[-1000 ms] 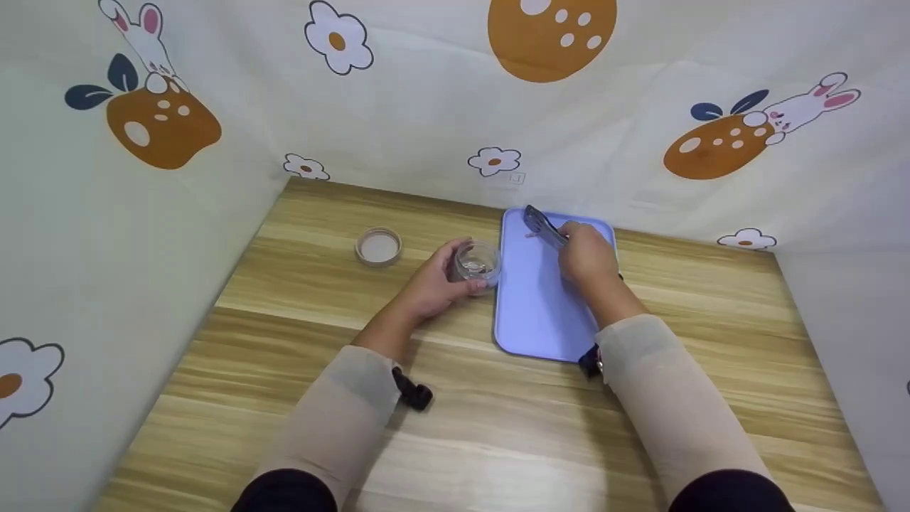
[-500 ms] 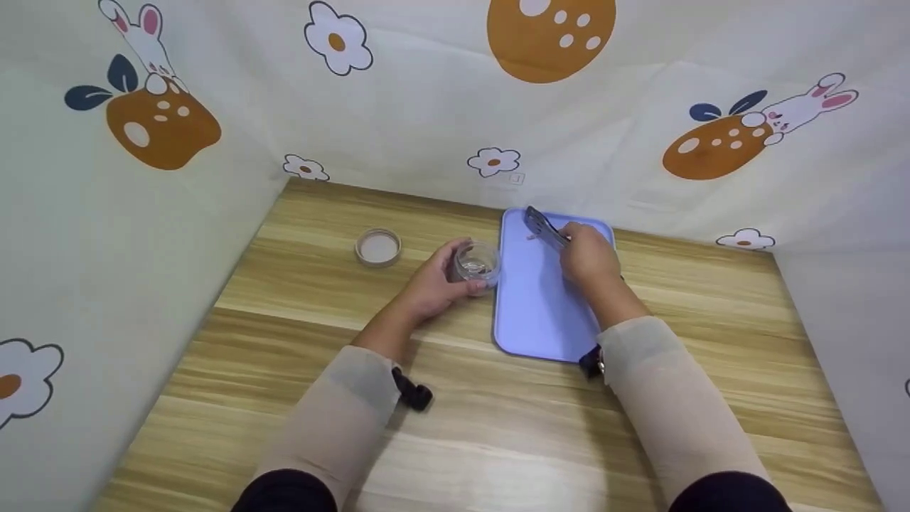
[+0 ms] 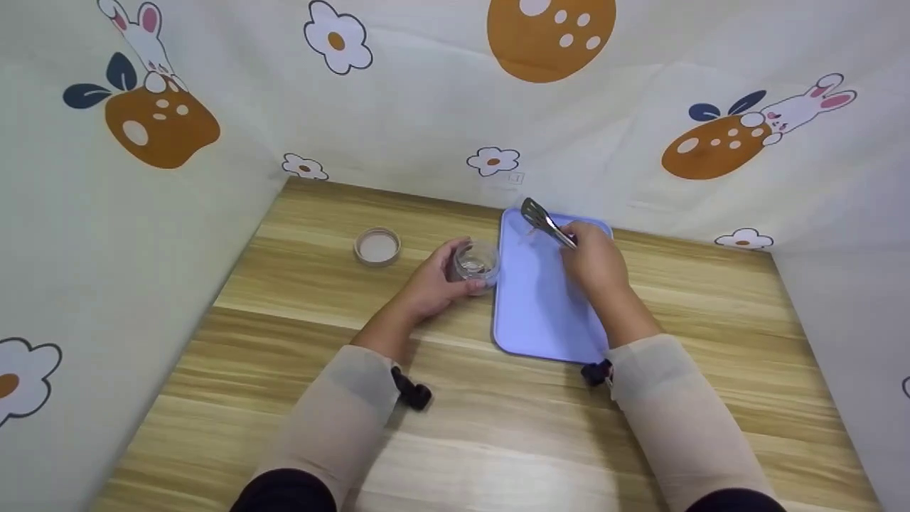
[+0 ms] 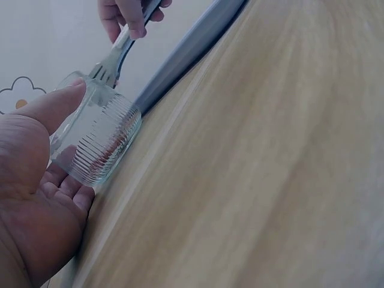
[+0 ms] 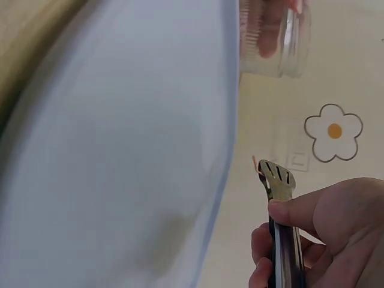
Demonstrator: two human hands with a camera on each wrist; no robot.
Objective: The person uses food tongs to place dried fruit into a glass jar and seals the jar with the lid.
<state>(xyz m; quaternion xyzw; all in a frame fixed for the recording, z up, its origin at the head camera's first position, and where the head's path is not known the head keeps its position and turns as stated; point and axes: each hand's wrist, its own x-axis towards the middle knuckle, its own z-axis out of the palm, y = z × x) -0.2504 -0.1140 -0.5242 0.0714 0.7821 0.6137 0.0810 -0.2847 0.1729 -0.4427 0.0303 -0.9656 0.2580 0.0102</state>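
My left hand [image 3: 435, 286] holds a clear, ribbed jar [image 4: 108, 138] from its left side, fingers and thumb around it. The jar stands uncapped on the table against the tray's left edge, with a little something at the bottom. In my right hand [image 3: 597, 262] is a pair of metal tongs [image 3: 543, 222] with slotted ends, raised over the far end of the blue tray [image 3: 544, 320]. A short, thin, orange-pink strip [image 5: 255, 164] sticks out at the tongs' tips in the right wrist view; its kind is too small to make out.
A round lid [image 3: 378, 247] with a brownish rim lies on the wooden table [image 3: 284, 355], left of the jar. Patterned cloth walls [image 3: 412, 107] enclose the table at the back and both sides. A black wrist camera [image 3: 412, 392] sits at the left wrist.
My right hand has lifted the tongs off the tray, with the thin strip at their tips, and shifted slightly to the right. The left hand and jar have not moved.
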